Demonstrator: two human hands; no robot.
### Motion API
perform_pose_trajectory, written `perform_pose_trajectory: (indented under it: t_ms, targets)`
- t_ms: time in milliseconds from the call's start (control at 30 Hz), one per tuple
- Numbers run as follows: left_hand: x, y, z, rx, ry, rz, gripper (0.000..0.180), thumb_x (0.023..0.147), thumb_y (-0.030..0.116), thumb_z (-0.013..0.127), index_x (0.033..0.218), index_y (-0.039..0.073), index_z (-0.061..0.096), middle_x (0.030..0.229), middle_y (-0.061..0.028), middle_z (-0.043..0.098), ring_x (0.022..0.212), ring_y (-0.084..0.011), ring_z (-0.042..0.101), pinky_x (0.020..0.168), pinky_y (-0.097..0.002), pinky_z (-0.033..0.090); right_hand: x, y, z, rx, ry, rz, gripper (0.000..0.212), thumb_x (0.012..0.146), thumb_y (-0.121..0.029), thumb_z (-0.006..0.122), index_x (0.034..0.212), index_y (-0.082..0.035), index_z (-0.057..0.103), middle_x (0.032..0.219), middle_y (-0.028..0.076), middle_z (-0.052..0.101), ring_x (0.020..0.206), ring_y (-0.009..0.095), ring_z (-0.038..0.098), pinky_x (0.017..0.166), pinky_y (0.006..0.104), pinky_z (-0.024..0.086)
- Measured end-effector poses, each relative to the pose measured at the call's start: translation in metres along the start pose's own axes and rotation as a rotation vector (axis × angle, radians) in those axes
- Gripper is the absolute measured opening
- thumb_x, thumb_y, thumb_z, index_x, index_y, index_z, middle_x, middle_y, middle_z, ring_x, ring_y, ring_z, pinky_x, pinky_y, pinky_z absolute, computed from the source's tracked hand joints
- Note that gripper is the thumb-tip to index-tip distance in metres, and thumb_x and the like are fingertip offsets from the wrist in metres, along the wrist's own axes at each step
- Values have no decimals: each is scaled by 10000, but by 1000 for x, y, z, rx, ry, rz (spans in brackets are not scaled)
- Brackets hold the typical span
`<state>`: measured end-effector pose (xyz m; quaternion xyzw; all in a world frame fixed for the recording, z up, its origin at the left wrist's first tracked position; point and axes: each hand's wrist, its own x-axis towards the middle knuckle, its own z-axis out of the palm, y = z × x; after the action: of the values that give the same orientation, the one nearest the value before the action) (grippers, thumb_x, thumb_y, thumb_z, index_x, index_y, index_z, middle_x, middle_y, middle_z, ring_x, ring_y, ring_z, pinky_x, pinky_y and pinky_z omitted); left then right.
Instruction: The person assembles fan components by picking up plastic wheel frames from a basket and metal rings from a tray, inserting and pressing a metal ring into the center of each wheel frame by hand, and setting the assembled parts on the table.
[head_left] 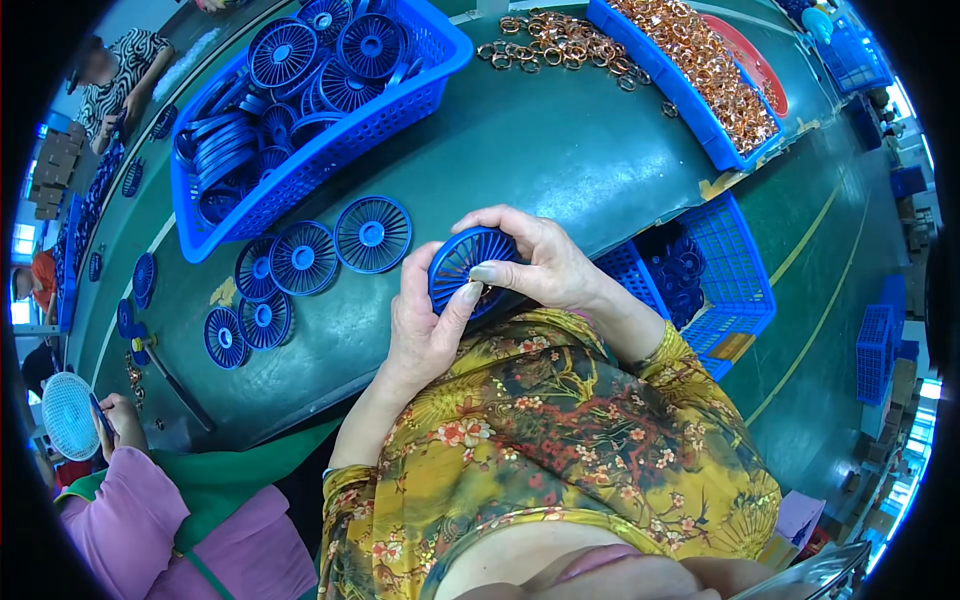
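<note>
A round blue plastic spoked grille is held up at the table's near edge, gripped from both sides. My left hand is closed round its left rim. My right hand curls over its upper right rim. Both thumbs press together near the grille's centre; whatever lies under them is hidden. Several similar blue grilles lie on the green table to the left of my hands, some overlapping.
A blue basket heaped with grilles stands at the far left. Copper-coloured rings lie loose beside a blue tray full of shiny copper-coloured pieces. Another blue basket with dark blue parts sits below the table's right edge. A co-worker's hand is at left.
</note>
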<state>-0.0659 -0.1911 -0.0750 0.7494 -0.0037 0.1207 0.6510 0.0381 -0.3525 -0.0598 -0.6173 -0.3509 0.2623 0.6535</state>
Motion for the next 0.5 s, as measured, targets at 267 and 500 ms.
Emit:
perform_pose_trajectory:
  t_ms: [267,500]
  targets:
    - [5,1,3,-255,87,-136,457,929,221,610,1266,7,389,1113,-90,566,986,-133,563,871,-287,470,2,3,2,-478,198,-285,489,798,-156,734,1246,-59,564,1146,112,607,1064,234,583,934,361,456]
    - [7,-6,-3,-231,146,-204,390,985,232,508,1312,54,393,1079,-33,546,877,-93,551,784,-224,457,2,12,7,-932,281,-658,255,711,-169,754,939,-119,651,973,29,593,915,241,561,815,383,445]
